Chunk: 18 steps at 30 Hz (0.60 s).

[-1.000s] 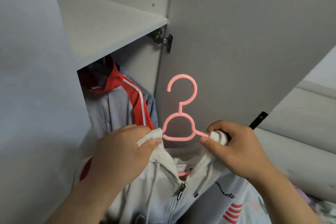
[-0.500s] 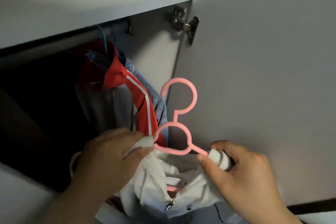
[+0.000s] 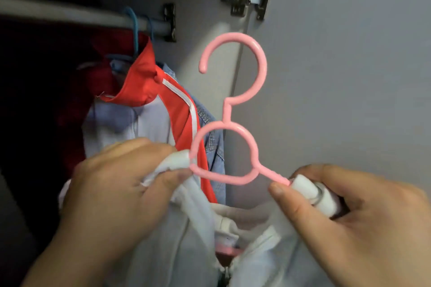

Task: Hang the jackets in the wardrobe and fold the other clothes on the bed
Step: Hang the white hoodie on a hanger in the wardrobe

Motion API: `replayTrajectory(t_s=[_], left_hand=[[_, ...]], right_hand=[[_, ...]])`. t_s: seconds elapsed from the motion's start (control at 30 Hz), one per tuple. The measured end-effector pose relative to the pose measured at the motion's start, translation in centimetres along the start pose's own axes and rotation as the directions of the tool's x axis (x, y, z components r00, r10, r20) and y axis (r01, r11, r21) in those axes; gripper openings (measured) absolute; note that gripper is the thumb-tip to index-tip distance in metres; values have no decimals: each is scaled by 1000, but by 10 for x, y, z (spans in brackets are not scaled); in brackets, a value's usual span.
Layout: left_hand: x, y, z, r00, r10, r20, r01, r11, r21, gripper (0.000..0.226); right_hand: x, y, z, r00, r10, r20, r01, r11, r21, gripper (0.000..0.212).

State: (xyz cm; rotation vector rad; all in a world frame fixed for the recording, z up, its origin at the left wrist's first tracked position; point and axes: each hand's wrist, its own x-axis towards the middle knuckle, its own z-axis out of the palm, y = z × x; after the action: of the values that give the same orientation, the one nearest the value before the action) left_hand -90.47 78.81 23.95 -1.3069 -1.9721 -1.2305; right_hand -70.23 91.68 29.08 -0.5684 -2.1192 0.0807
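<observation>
1. Rail (image 3: 70, 13) sits far left, above the hook. My read: lift, swing left, and drop the hook on beside the red jacket (image 3: 149, 81).
2. White jacket (image 3: 182, 251) hangs near centre on the pink hanger (image 3: 227, 112), not yet on the rail.
3. Left hand (image 3: 112, 193) clamps the left shoulder cloth, while the right hand (image 3: 349, 212) pinches the right, fingers curled tight.

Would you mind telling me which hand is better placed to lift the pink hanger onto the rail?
Probably the left hand: it grips the white jacket on the pink hanger below the rail; the right hand sits farther off, by the door.
</observation>
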Motion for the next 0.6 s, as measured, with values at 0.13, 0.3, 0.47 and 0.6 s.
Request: replayTrajectory(t_s=[0.13,0.3,0.47,0.6], left_hand=[[-22,14,3,983,63,-174,-58,998,31,23],[-56,31,9,984,3,-178,48,957,286,39],[-63,46,-6,995,-42,-95,77,916,394,30],[-52,49,-26,990,-68,-127,117,891,439,30]], right_hand=[[-22,17,9,1000,-11,24,10,997,80,42],[-48,31,1,979,-118,168,100,989,110,60],[-56,51,-15,944,-239,228,173,945,278,45],[-53,59,-13,954,-234,185,184,950,253,36]])
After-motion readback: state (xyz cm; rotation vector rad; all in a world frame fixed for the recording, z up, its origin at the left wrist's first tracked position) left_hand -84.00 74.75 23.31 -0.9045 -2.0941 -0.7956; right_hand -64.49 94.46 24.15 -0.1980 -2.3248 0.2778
